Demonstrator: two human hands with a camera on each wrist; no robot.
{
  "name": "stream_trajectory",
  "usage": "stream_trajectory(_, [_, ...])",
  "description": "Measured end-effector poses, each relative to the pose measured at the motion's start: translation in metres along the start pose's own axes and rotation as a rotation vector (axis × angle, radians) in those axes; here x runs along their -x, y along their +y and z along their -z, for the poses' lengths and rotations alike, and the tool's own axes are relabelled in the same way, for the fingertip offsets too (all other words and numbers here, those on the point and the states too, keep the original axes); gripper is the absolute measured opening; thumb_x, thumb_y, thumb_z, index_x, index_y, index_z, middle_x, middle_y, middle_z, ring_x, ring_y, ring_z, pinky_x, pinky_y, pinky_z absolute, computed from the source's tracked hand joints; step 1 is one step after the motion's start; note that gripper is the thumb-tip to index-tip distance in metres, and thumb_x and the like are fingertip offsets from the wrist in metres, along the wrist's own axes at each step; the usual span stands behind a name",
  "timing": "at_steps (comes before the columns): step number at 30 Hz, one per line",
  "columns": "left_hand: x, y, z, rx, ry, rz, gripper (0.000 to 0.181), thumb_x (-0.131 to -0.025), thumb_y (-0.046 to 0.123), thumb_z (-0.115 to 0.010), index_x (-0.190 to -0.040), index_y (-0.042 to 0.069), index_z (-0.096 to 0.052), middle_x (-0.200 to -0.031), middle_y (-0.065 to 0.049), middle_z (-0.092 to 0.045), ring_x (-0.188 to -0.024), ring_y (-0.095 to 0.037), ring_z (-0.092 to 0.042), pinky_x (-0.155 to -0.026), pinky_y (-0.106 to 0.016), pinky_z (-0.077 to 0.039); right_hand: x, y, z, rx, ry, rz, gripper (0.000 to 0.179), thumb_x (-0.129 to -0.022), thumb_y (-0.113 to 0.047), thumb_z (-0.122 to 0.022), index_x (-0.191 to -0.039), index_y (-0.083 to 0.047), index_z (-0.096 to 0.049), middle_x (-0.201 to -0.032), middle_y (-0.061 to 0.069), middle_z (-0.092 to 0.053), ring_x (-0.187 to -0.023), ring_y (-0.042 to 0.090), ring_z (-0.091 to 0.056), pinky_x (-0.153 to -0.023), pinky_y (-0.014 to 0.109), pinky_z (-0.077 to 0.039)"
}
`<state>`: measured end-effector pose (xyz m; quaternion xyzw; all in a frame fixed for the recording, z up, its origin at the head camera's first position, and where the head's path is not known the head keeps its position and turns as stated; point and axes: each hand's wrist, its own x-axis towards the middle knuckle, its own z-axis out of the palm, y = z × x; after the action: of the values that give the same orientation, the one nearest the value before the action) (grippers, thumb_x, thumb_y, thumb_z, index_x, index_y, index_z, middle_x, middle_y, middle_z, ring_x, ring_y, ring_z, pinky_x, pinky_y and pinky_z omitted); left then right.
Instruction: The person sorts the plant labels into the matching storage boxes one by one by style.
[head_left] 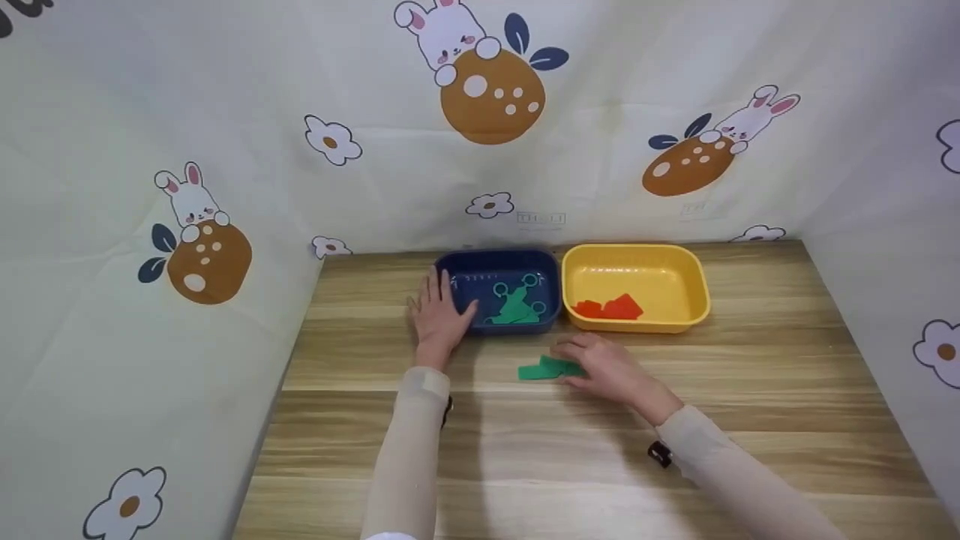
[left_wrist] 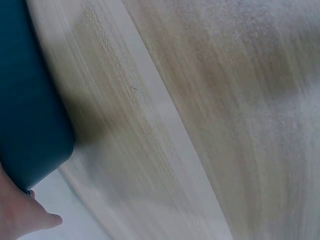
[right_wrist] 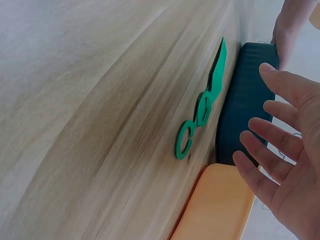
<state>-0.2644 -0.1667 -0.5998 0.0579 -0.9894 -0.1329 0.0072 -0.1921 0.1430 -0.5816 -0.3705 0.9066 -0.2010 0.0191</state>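
Observation:
My left hand (head_left: 440, 319) rests at the left end of a dark blue basin (head_left: 551, 259), fingers straight along its side and thumb spread over the front corner. Part of this hand (left_wrist: 20, 215) shows beside the basin wall in the left wrist view. Just in front of the basin, a flat green scissors-shaped piece (head_left: 534, 371) lies on the table. The right wrist view shows the piece (right_wrist: 202, 107) with two rings and a pointed end. Over its right part is my right hand (head_left: 604, 367), fingers apart and loosely bent, with nothing in the palm (right_wrist: 295, 170).
Several green pieces (head_left: 516, 306) with rings lie inside the blue basin. A yellow basin (head_left: 694, 292) stands against its right side and holds red pieces (head_left: 622, 307). Behind both hangs a printed cloth (head_left: 405, 202). The wood-grain table (head_left: 547, 457) stretches toward me.

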Motion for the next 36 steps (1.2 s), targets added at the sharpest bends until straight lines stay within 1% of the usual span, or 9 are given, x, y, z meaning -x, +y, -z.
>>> stream_trajectory(4, [0.001,0.0,0.001,-0.018,-0.003,-0.003,0.091,-0.094,0.065,-0.047,-0.161,0.013,-0.014,-0.17,-0.009,-0.007,-0.157,-0.029,-0.008,-0.123,-0.061,-0.015,-0.003,-0.001,-0.001,-0.007,-0.006,-0.012,0.047,-0.087,-0.029,-0.077,-0.129,-0.012,-0.067,-0.129,0.006,-0.067,-0.116,0.026,-0.062,-0.1,0.044,-0.053])
stream_trajectory(7, [0.001,0.0,0.001,-0.011,-0.002,-0.006,0.09,-0.094,0.064,-0.047,-0.161,0.013,-0.015,-0.17,-0.009,-0.008,-0.157,-0.029,-0.008,-0.123,-0.061,-0.015,-0.005,-0.003,-0.003,-0.008,-0.012,-0.014,0.046,-0.087,-0.028,-0.077,-0.129,-0.012,-0.067,-0.128,0.006,-0.067,-0.116,0.025,-0.062,-0.099,0.044,-0.053])
stream_trajectory(12, [0.001,-0.001,-0.001,0.011,0.0,-0.012,0.089,-0.095,0.063,-0.047,-0.161,0.013,-0.016,-0.169,-0.01,-0.008,-0.157,-0.03,-0.009,-0.122,-0.061,-0.015,-0.008,-0.005,-0.007,0.002,-0.005,0.002,0.043,-0.086,-0.023,-0.078,-0.126,-0.011,-0.069,-0.122,0.006,-0.068,-0.112,0.024,-0.063,-0.097,0.043,-0.054])
stream_trajectory(17, [0.0,-0.001,0.0,-0.003,-0.01,-0.006,0.089,-0.095,0.064,-0.046,-0.161,0.014,-0.015,-0.17,-0.01,-0.007,-0.157,-0.03,-0.007,-0.123,-0.06,-0.015,-0.011,-0.009,-0.012,0.021,-0.006,0.019,0.039,-0.086,-0.021,-0.078,-0.122,-0.01,-0.07,-0.117,0.006,-0.069,-0.107,0.024,-0.065,-0.095,0.042,-0.055])
stream_trajectory(24, [0.001,0.0,0.001,0.003,-0.033,0.0,0.088,-0.096,0.063,-0.045,-0.162,0.015,-0.012,-0.17,-0.009,-0.004,-0.158,-0.027,-0.002,-0.123,-0.061,-0.013,-0.016,-0.013,-0.019,0.055,-0.026,0.026,0.035,-0.087,-0.024,-0.077,-0.118,-0.01,-0.071,-0.109,0.005,-0.068,-0.092,0.02,-0.067,-0.082,0.039,-0.058])
stream_trajectory(30, [0.0,-0.001,0.0,-0.014,-0.021,0.003,0.088,-0.096,0.064,-0.045,-0.161,0.015,-0.014,-0.17,-0.009,-0.006,-0.157,-0.028,-0.005,-0.123,-0.061,-0.015,-0.018,-0.015,-0.024,0.074,-0.03,0.032,0.026,-0.087,-0.021,-0.076,-0.111,-0.01,-0.074,-0.105,0.004,-0.069,-0.089,0.02,-0.067,-0.078,0.038,-0.058])
stream_trajectory(36, [-0.002,-0.001,-0.002,-0.013,-0.014,0.001,0.088,-0.096,0.063,-0.046,-0.161,0.014,-0.015,-0.169,-0.01,-0.008,-0.157,-0.03,-0.008,-0.123,-0.061,-0.015,-0.021,-0.017,-0.03,0.111,0.005,0.052,0.02,-0.086,-0.019,-0.077,-0.104,-0.011,-0.076,-0.1,0.004,-0.07,-0.085,0.021,-0.068,-0.075,0.039,-0.058])
